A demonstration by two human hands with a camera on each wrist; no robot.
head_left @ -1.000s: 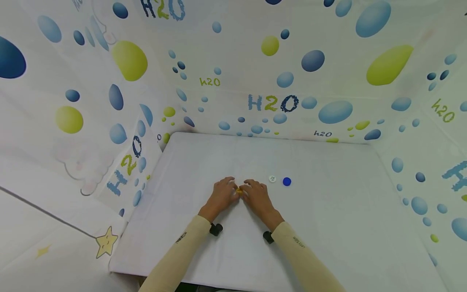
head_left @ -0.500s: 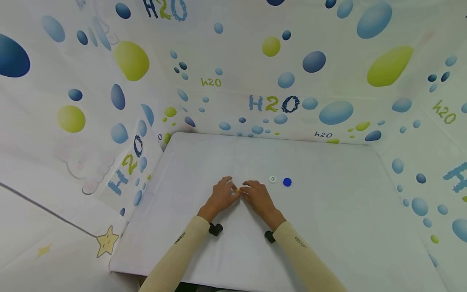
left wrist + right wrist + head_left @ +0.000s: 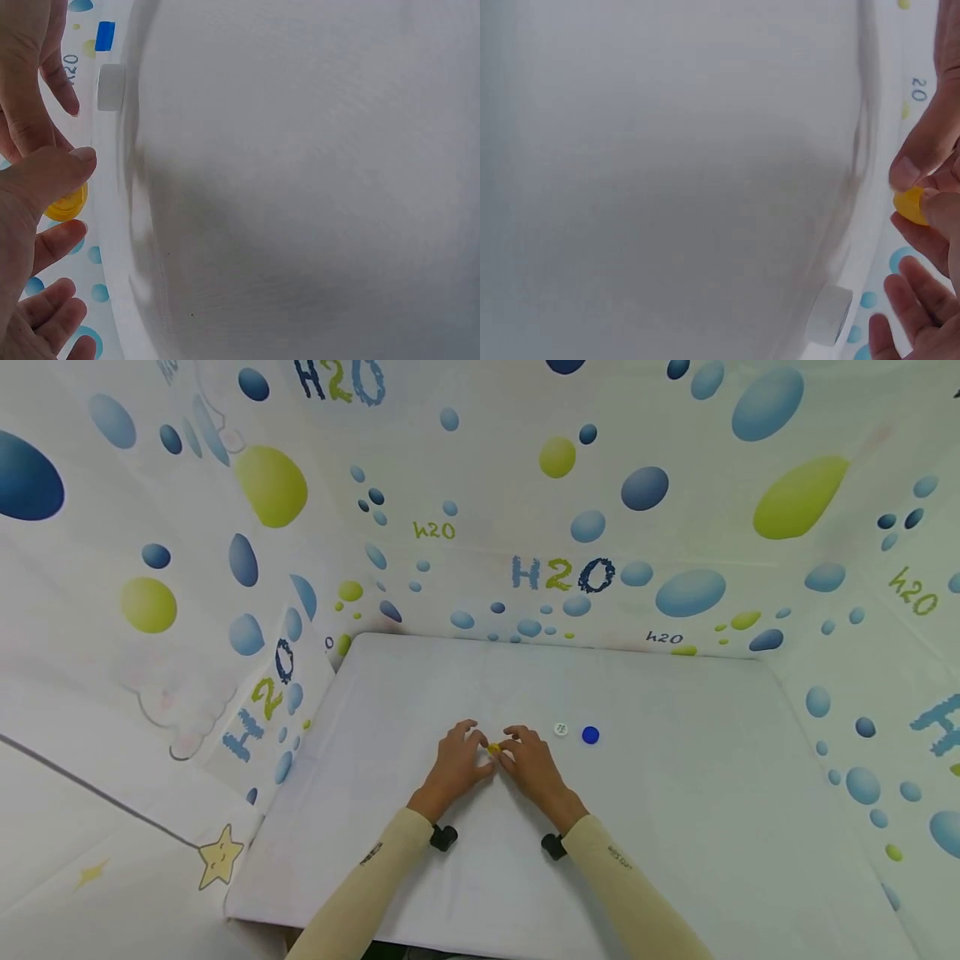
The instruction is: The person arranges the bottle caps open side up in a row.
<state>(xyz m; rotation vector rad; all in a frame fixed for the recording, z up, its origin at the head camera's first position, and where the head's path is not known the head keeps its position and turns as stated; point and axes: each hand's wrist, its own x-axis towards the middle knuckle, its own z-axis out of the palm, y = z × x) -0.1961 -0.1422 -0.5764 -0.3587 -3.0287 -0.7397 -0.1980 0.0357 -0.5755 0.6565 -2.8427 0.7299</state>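
A small yellow bottle cap [image 3: 493, 748] is between the two hands, above the middle of the white table. The right hand [image 3: 531, 767] pinches it between thumb and index finger, and the right wrist view shows the cap [image 3: 908, 207] tipped up at those fingertips. Close on its other side is the left hand [image 3: 454, 765], thumb and index finger spread apart around the cap. In the left wrist view the left thumb overlaps part of the cap [image 3: 71, 204]. Right of the right hand lie a white cap [image 3: 561, 729] with dark marking and a blue cap [image 3: 591, 735].
The white-covered table [image 3: 675, 827] runs up to a back wall [image 3: 480, 477] printed with blue and green drops and H2O lettering. A side wall with similar print stands at left. Dark wrist cameras hang under both wrists.
The left thumb and index finger, together at the cap half a second ago, have parted. The yellow cap shows more now, in the right hand's fingers. White and blue caps stay put.
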